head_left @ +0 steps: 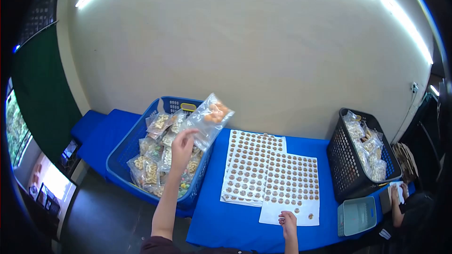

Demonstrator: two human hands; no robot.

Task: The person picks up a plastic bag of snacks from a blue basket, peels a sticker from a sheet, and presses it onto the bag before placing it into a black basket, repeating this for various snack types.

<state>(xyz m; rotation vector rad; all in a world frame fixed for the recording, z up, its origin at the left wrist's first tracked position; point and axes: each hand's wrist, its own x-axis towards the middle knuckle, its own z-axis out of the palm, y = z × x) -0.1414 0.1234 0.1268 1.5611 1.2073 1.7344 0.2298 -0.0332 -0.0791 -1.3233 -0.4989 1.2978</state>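
My left hand (182,148) pinches the edge of a clear plastic bag (207,117) with orange pieces bunched at its far end. The bag is tilted above the right rim of a large blue basket (123,143), which is full of clear packets (149,169) of pale, curved nut-like pieces. My right hand (287,221) is over the lower part of a white sheet of round brown stickers (292,178); its fingers are curled together, and anything between them is too small to make out. More sticker sheets (247,164) lie stacked beside that one, on its left.
A blue cloth (207,221) covers the table. At the right stand a black basket (341,169) of filled packets and a grey-green tray (356,233). Another person's hands (399,193) rest on paper at the far right. A wall (245,56) rises behind the table.
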